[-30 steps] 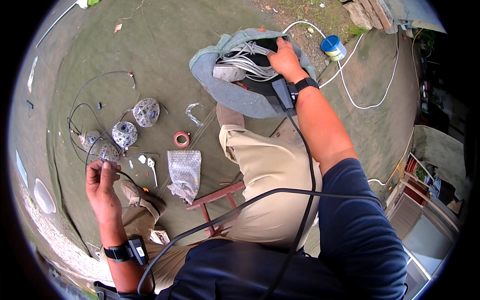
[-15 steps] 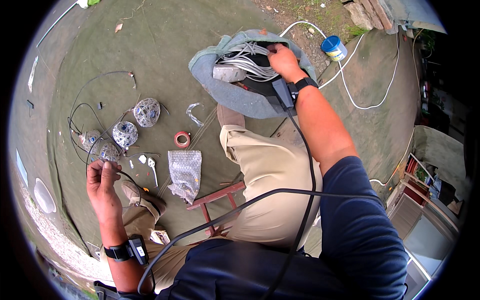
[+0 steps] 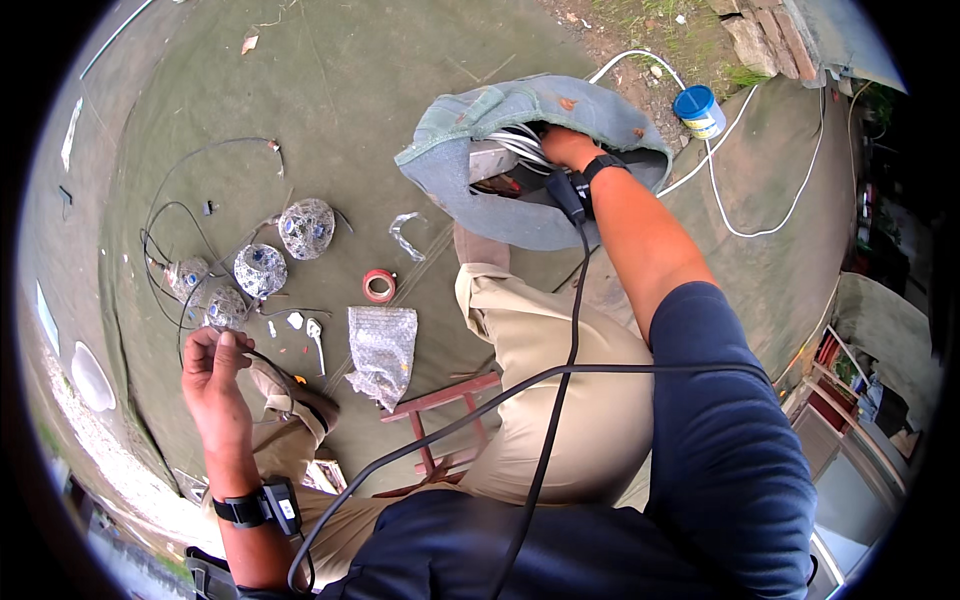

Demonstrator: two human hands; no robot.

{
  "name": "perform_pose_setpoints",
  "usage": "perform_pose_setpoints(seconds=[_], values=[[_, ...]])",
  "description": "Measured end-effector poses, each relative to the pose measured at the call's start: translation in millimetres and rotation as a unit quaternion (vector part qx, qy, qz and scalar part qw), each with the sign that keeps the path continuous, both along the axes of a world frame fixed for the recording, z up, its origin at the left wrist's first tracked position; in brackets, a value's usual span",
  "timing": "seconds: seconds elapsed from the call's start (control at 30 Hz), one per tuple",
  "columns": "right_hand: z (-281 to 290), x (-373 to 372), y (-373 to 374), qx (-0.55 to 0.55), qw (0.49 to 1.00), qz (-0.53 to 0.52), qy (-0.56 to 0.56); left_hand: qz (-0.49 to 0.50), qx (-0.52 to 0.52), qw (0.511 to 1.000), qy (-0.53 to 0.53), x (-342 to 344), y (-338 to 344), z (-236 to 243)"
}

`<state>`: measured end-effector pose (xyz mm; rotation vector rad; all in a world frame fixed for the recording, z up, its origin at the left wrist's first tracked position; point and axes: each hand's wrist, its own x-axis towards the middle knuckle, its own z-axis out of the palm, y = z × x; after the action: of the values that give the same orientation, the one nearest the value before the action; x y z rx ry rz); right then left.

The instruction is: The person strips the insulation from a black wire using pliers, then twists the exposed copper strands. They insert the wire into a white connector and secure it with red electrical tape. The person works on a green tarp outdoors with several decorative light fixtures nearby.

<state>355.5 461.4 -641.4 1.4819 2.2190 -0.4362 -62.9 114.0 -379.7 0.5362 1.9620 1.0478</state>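
Head view: two hands, one bag, four balls, one roll of tape, one sheet of bubble wrap, one tub, one curved clear strip, two wrist straps, two black cables crossing over the trousers. At left, one left hand, thumb and fingers pinched together on a wire, just beside the lowest ball. Farther off, one right hand, sunk past the rim of the bag; fingers hidden inside, so impossible to tell whether apart, together or closed on anything.

Dark, slender wire, curving down from the left hand over a shoe; more black wire looped loosely beside the balls. Silvery, round balls, wrapped in a fine tangle and flecked with blue, grouped just beyond the left hand. Soft grey-blue bag, wide-mouthed, with a pale cable coil and a grey box inside.

Underneath, a dull green ground sheet, creased and littered with small scraps. Near the trousers, a red frame. At upper right, a white cord around the blue-lidded tub, bare soil, grass and stacked stone slabs. Outdoor daylight throughout.
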Motion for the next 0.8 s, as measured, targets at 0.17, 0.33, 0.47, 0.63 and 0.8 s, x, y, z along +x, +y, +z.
perform_pose_setpoints(seconds=[0.17,0.33,0.47,0.63,0.8], values=[[5.5,-5.9,-4.4,-0.101,0.994,-0.004,-0.028,0.021,-0.013,1.0,-0.003,2.1,11.4,-2.8],[16.8,-10.8,-1.3,-0.096,0.99,-0.07,0.082,-0.002,-0.013,1.0,0.007,1.3,15.6,-4.5],[4.4,-4.0,0.8,-0.006,0.978,-0.065,0.196,0.003,-0.016,1.0,0.005,3.3,18.7,-7.1],[-6.8,8.7,2.2,-0.048,0.978,-0.05,0.199,-0.004,-0.014,1.0,0.004,4.9,21.8,-4.1],[39.3,-1.5,5.3,-0.116,0.99,-0.055,0.058,-0.005,0.006,1.0,0.002,6.0,16.7,2.8]])
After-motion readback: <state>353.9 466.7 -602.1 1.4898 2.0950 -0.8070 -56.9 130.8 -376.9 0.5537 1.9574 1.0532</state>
